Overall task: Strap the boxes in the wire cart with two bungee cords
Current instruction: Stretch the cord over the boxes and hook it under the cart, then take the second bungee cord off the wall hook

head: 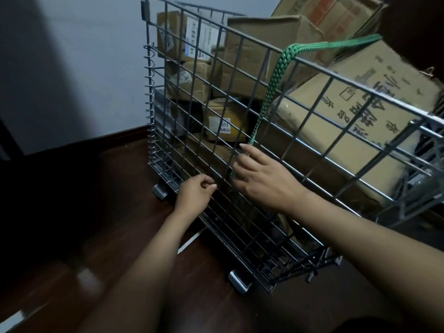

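A grey wire cart (192, 92) stands on small wheels and is filled with several cardboard boxes (348, 121). A green braided bungee cord (271, 82) crosses the top of the boxes, bends over the cart's upper rim and runs down the outside of the near wire wall. My right hand (262, 179) is at the cord's lower end, fingers closed on it against the mesh. My left hand (194, 193) is lower left, fingertips pinched at a wire of the same wall. The cord's hook is hidden by my fingers.
The cart sits on a dark wooden floor (72, 236) next to a pale wall (84, 68) with a dark skirting board. A coiled wire spring hinge (150, 104) runs down the cart's left corner. A caster (159, 192) sticks out below the left corner.
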